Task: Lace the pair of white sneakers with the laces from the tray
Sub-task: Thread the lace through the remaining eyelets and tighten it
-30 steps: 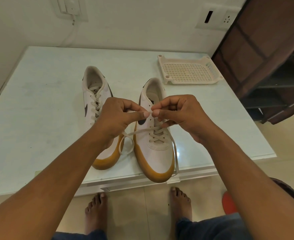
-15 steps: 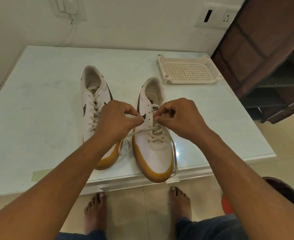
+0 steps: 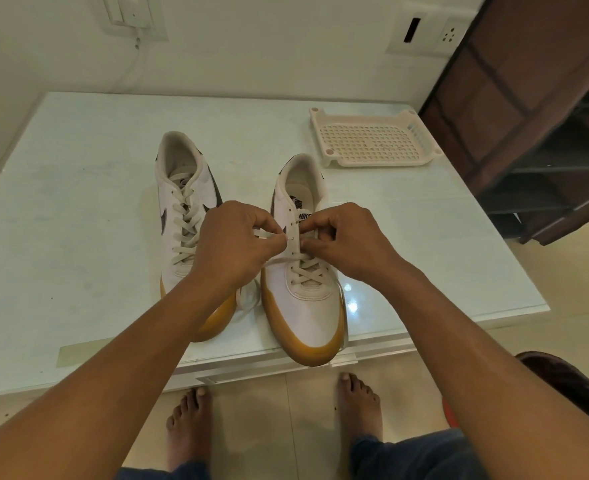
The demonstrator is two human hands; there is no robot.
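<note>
Head cam: L hand (image 3: 232, 245) & R hand (image 3: 346, 239) each pinch lace (image 3: 308, 273) at eyelets (image 3: 290, 224) of half-laced sneaker (image 3: 307, 313), fingers curled

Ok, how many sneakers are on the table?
2. The left sneaker, laced; the right sneaker, partly laced, its lace pinched by the left hand and right hand. None looks hidden.

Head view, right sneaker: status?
Left hand pinches lace; right hand pinches right sneaker at eyelets. Lower eyelets laced, upper open. Nothing in the way.

A home room (wall socket (image 3: 447, 34), bare feet (image 3: 359, 403)).
</note>
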